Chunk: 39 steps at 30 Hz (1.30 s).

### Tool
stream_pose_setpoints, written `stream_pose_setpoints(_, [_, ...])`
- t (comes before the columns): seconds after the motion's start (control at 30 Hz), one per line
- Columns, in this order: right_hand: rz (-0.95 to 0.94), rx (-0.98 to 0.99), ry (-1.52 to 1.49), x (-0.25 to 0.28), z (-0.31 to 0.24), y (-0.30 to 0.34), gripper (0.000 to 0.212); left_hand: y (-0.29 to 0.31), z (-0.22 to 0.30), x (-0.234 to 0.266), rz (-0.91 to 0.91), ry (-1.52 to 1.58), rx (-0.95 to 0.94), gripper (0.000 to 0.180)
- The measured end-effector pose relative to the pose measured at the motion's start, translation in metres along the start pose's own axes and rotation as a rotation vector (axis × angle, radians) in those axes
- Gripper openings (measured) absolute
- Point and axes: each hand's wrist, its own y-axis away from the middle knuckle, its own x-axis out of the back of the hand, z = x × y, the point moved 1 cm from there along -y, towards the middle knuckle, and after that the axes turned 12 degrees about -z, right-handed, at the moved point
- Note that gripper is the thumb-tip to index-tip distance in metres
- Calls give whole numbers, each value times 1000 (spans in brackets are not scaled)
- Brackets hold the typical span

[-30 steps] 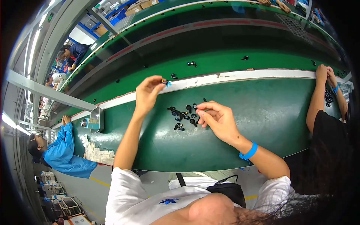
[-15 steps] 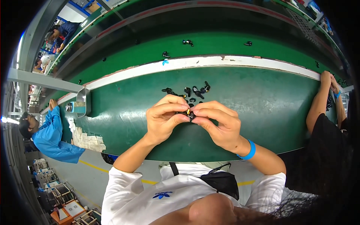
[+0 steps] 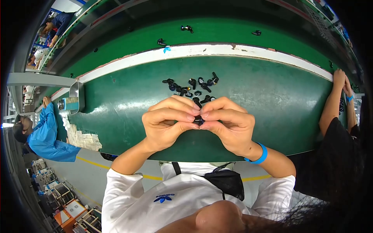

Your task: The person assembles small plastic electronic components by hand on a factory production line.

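Earbud [image 3: 198, 120] is sitting in front of the chest, and the yellow it was showing half a second ago is now disappearing from view! The left hand [image 3: 165, 122] is pinching it from nine o'clock, the right hand [image 3: 232, 125] from three, so the hold is probably tightening. Loose buds [image 3: 192, 82] are lying at twelve o'clock on the bench [image 3: 272, 97].

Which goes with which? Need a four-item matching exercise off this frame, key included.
Column 1
1. Left hand and right hand
2. Rail
3. Metal bin
4. Wristband

Column 2
A. White, between table and belt
B. Fingertips together at a dark part
C. Blue, on the right wrist
D. Toward the table's left end

Pairs: 1-B, 2-A, 3-D, 4-C
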Motion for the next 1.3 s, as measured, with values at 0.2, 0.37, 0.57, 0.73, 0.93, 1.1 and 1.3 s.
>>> stream_pose_setpoints(0.2, [-11,-43,-16,0,-7,-1,17,0,2,-1,-33,-61,-91,20])
stream_pose_setpoints(0.37, [3,-2,32,-3,-8,-1,16,1,3,-1,-39,-159,-157,18])
stream_pose_setpoints(0.57, [4,-15,17,-2,-7,1,16,-1,5,-2,-46,-237,-207,17])
stream_pose_setpoints(0.73, [-14,26,79,-1,-9,-1,17,0,5,0,-65,-263,-216,19])
stream_pose_setpoints(0.93, [-9,71,164,-1,-12,-3,18,1,5,-1,-55,-250,-195,19])
stream_pose_setpoints(1.1, [-14,87,160,0,-11,-1,19,1,6,-3,-49,-262,-214,20])
stream_pose_setpoints(1.3, [-18,101,95,-1,-7,-1,20,3,6,-2,-47,-270,-237,18])
